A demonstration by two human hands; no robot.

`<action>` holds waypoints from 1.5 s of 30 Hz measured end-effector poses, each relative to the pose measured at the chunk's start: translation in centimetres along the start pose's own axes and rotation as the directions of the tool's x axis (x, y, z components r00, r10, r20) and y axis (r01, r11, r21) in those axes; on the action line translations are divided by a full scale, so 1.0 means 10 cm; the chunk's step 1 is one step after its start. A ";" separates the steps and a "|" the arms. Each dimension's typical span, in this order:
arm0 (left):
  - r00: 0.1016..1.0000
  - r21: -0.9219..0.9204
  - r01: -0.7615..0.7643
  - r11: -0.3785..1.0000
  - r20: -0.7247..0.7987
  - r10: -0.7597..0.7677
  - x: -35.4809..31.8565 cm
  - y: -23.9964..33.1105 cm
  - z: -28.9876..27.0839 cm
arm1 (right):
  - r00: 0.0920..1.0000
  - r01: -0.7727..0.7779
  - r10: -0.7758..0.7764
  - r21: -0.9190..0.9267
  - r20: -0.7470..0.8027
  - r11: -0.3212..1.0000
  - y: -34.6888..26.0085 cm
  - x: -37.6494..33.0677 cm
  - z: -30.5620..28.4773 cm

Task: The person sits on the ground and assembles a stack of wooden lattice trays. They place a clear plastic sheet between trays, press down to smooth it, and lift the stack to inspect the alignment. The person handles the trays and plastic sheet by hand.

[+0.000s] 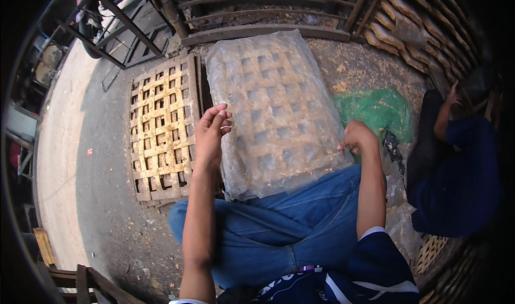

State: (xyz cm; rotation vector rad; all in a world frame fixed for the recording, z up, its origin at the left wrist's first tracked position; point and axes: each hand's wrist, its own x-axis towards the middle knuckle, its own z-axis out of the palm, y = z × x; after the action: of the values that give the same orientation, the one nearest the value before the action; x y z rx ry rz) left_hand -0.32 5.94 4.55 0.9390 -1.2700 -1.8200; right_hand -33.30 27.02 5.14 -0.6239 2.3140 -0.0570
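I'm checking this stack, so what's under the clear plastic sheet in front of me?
Under the clear plastic sheet lies a woven lattice tray, its square grid showing through. The cloudy plastic hides the tray's surface detail and whatever lies beneath it.

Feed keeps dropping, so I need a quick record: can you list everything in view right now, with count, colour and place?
Plastic-covered lattice tray: one, pale clear film over tan slats, centre, resting against the knees.
Bare lattice tray: one, tan, on the ground to the left.
Green plastic bag: one, on the ground at right.
Stacked trays: several, tan, upper right rack.
Metal frame: dark, upper left.
Other person: one, in dark blue, far right.
Jeans: blue, lower centre.
Left hand: open, at the covered tray's left edge.
Right hand: curled, pinching the film at the right edge.
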 end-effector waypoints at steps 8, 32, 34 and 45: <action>1.000 -0.012 -0.009 1.000 0.011 0.009 -0.01 0.08 0.02 | 0.984 0.070 -0.103 0.217 0.145 0.974 0.27 0.31 0.18; 0.999 0.020 -0.019 1.000 0.037 0.019 -0.04 0.11 -0.07 | 0.992 0.086 -0.056 0.290 -0.110 0.953 0.56 0.53 0.15; 0.999 0.017 -0.027 0.999 0.031 0.027 -0.03 0.07 -0.09 | 0.969 0.171 -0.106 0.298 -0.223 0.939 0.50 0.54 0.10; 1.000 0.108 -0.007 0.994 -0.016 0.009 0.03 -0.03 -0.01 | 0.816 0.540 -0.515 0.665 -0.263 0.515 0.18 0.34 -0.08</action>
State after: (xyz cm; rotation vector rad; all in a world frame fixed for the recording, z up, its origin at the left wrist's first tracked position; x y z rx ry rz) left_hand -0.43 5.70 4.14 1.0040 -1.3713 -1.7488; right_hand -36.69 26.99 3.19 -0.8700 1.7957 -1.2262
